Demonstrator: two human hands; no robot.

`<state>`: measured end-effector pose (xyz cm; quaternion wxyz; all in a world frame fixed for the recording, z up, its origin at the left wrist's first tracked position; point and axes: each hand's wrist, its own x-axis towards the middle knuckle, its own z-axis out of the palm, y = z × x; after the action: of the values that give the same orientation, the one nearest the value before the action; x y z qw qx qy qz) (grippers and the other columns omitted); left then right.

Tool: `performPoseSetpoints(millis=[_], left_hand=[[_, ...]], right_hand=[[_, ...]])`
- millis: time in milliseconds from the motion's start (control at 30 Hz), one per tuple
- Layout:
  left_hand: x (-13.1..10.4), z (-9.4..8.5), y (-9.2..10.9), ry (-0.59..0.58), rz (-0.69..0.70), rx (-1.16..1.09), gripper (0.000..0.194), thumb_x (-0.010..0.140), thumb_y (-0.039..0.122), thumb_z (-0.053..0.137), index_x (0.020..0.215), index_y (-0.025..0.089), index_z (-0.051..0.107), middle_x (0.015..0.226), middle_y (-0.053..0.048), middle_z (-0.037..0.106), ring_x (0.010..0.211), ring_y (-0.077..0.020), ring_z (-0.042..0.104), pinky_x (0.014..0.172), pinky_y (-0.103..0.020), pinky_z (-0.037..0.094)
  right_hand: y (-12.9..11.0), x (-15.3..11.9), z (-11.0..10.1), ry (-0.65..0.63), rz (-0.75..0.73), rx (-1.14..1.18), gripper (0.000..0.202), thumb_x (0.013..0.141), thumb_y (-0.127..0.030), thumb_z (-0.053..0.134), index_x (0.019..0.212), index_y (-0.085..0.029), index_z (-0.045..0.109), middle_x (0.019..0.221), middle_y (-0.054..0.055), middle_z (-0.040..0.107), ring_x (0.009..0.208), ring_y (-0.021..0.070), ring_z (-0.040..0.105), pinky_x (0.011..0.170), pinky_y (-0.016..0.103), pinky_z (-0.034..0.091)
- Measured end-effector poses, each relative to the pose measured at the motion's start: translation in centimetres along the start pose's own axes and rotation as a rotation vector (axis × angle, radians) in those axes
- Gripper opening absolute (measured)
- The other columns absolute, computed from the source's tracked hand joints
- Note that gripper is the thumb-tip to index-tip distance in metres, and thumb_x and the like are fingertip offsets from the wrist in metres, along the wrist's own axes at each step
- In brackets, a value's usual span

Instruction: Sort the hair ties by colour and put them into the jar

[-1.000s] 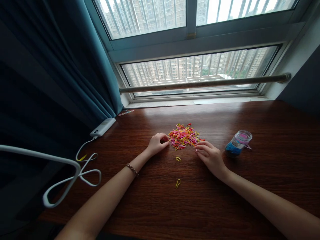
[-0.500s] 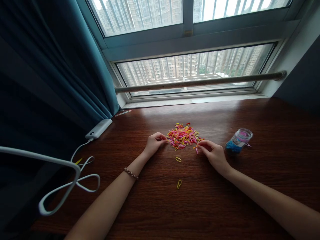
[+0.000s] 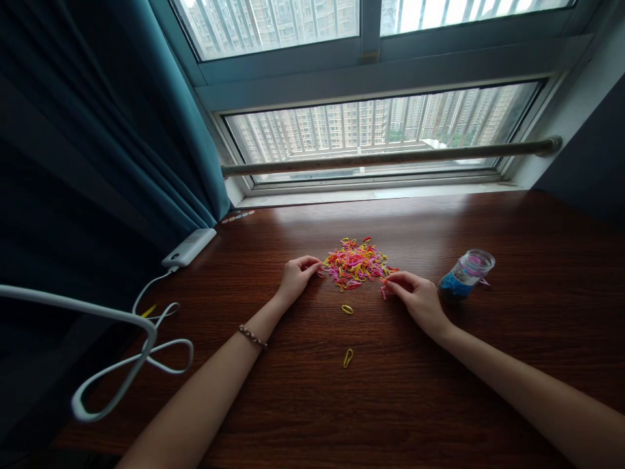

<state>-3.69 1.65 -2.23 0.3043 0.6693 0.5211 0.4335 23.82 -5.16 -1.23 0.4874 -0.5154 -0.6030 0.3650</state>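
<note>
A heap of small rubber bands (image 3: pixel 359 264) in pink, yellow, orange and red lies on the brown table. At its left edge is my left hand (image 3: pixel 297 279), thumb and forefinger pinched on a rubber band, with a pink loop just below the fingertips. On the heap's right side, my right hand (image 3: pixel 415 296) pinches an orange rubber band (image 3: pixel 383 280); a pink band hangs or lies just beneath. Nearer to me are two separate yellow bands, an upper one (image 3: pixel 347 309) and a lower one (image 3: pixel 347 358).
Right of my right hand, a clear jar (image 3: pixel 466 275) with blue and pink on it leans at a tilt. On the left lie a white power device (image 3: pixel 189 249) and its looped white cable (image 3: pixel 146 348). A blue curtain (image 3: pixel 190 150) and a window with a rail (image 3: pixel 390 158) border the table.
My left hand has drawn slightly left, away from the heap's edge, and a pink loop now shows under its fingertips. My right hand has barely moved. The whole view has shifted a little.
</note>
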Motion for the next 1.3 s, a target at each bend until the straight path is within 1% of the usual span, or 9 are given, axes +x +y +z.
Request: performPoseSetpoints(millis=[167, 400, 533, 633, 733, 833, 967, 1167, 1300], left_hand=[[0.0, 0.0, -0.1, -0.001, 0.007, 0.018, 0.027, 0.074, 0.038, 0.056, 0.076, 0.013, 0.063, 0.069, -0.005, 0.067, 0.063, -0.0169, 0.062, 0.061, -0.026, 0.048], [0.0, 0.0, -0.1, -0.007, 0.008, 0.036, 0.026, 0.075, 0.038, 0.055, 0.077, 0.013, 0.063, 0.071, -0.006, 0.067, 0.064, -0.0171, 0.062, 0.062, -0.026, 0.047], [-0.1, 0.0, -0.1, -0.016, 0.007, 0.035, 0.026, 0.075, 0.038, 0.055, 0.077, 0.013, 0.062, 0.07, -0.005, 0.066, 0.064, -0.017, 0.062, 0.062, -0.026, 0.047], [-0.1, 0.0, -0.2, -0.016, 0.005, 0.038, 0.026, 0.074, 0.038, 0.055, 0.077, 0.013, 0.062, 0.07, -0.006, 0.067, 0.064, -0.0172, 0.062, 0.062, -0.026, 0.047], [0.0, 0.0, -0.2, -0.015, 0.001, 0.033, 0.026, 0.074, 0.038, 0.056, 0.077, 0.013, 0.063, 0.069, -0.005, 0.067, 0.063, -0.0172, 0.062, 0.061, -0.026, 0.047], [0.0, 0.0, -0.2, -0.018, 0.0, 0.031, 0.026, 0.074, 0.038, 0.055, 0.077, 0.013, 0.063, 0.069, -0.006, 0.067, 0.063, -0.0171, 0.062, 0.061, -0.026, 0.047], [0.0, 0.0, 0.0, -0.016, 0.008, 0.038, 0.026, 0.074, 0.038, 0.055, 0.077, 0.013, 0.063, 0.069, -0.005, 0.067, 0.063, -0.0169, 0.062, 0.061, -0.026, 0.047], [0.0, -0.1, 0.0, -0.011, 0.009, 0.03, 0.027, 0.073, 0.039, 0.056, 0.076, 0.013, 0.063, 0.069, -0.005, 0.067, 0.063, -0.0169, 0.062, 0.061, -0.026, 0.047], [-0.1, -0.1, 0.0, -0.01, 0.013, 0.032, 0.026, 0.073, 0.038, 0.056, 0.076, 0.013, 0.063, 0.069, -0.005, 0.067, 0.063, -0.0166, 0.062, 0.062, -0.026, 0.047]], right_hand=[[-0.1, 0.0, -0.1, -0.017, 0.004, 0.014, 0.024, 0.075, -0.036, 0.055, 0.081, -0.015, 0.064, 0.071, 0.005, 0.067, 0.063, 0.0174, 0.062, 0.061, 0.028, 0.049], [0.2, 0.1, -0.2, 0.038, -0.109, -0.102, 0.019, 0.074, -0.032, 0.056, 0.08, -0.018, 0.068, 0.082, 0.006, 0.066, 0.077, 0.0188, 0.061, 0.071, 0.03, 0.046], [0.2, 0.1, -0.2, 0.037, -0.054, -0.074, 0.017, 0.072, -0.028, 0.056, 0.079, -0.018, 0.067, 0.081, 0.005, 0.067, 0.077, 0.0188, 0.062, 0.072, 0.03, 0.047], [0.4, 0.1, -0.1, 0.023, -0.012, -0.047, 0.014, 0.07, -0.026, 0.057, 0.077, -0.016, 0.065, 0.077, 0.004, 0.067, 0.073, 0.0184, 0.062, 0.07, 0.03, 0.048], [0.8, 0.2, 0.0, 0.024, -0.008, -0.019, 0.014, 0.069, -0.026, 0.058, 0.078, -0.016, 0.063, 0.076, 0.004, 0.066, 0.07, 0.0178, 0.061, 0.067, 0.029, 0.048], [1.0, 0.3, -0.1, 0.031, -0.049, -0.039, 0.018, 0.071, -0.027, 0.057, 0.082, -0.017, 0.064, 0.08, 0.005, 0.064, 0.072, 0.0171, 0.06, 0.067, 0.029, 0.047], [0.4, 0.2, -0.3, 0.019, -0.109, -0.106, 0.018, 0.073, -0.029, 0.055, 0.079, -0.019, 0.068, 0.079, 0.004, 0.063, 0.074, 0.0167, 0.058, 0.068, 0.028, 0.045], [0.1, 0.2, -0.3, 0.004, -0.124, -0.086, 0.022, 0.076, -0.034, 0.054, 0.085, -0.02, 0.069, 0.086, 0.005, 0.065, 0.083, 0.0193, 0.058, 0.077, 0.032, 0.044], [0.2, 0.2, -0.2, 0.043, -0.142, -0.1, 0.026, 0.079, -0.035, 0.05, 0.088, -0.019, 0.069, 0.089, 0.006, 0.062, 0.084, 0.0183, 0.057, 0.075, 0.03, 0.044]])
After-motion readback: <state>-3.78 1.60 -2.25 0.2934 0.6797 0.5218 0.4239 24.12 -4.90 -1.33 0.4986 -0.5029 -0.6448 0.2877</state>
